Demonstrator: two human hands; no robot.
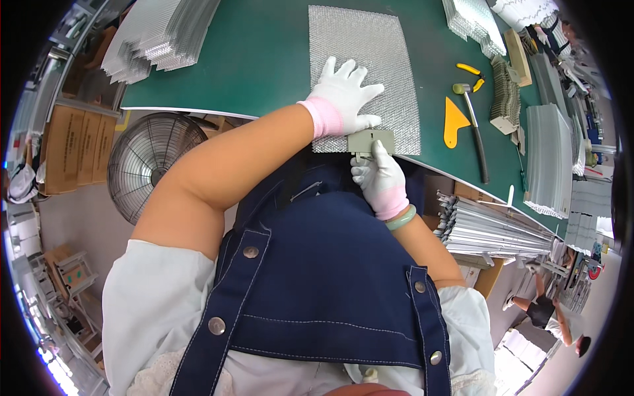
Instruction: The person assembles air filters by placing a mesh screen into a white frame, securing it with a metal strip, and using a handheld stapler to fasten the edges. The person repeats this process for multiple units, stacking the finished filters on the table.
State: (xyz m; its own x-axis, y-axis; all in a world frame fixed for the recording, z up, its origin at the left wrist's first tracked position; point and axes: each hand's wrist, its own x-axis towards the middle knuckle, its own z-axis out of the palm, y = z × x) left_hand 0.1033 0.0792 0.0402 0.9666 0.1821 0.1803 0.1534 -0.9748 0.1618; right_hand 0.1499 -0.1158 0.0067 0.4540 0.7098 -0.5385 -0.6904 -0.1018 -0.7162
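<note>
Flat, gloved left hand (343, 92) presses ribbed silvery mesh sheet (366, 63).

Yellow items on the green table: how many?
3: a yellow triangular scraper right of the mesh sheet, and two small yellow pieces beyond it near the mallet. More may be hidden.

I count one silver mesh sheet (370, 59) at upper centre, one small grey block (371, 140) at its lower edge, and my two gloved hands on them. To the right: one hammer (473, 119), one orange scraper (454, 120), two yellow handles (471, 74). One fan (150, 158) at left. Four stacks of silver sheets around the frame's edges.
</note>
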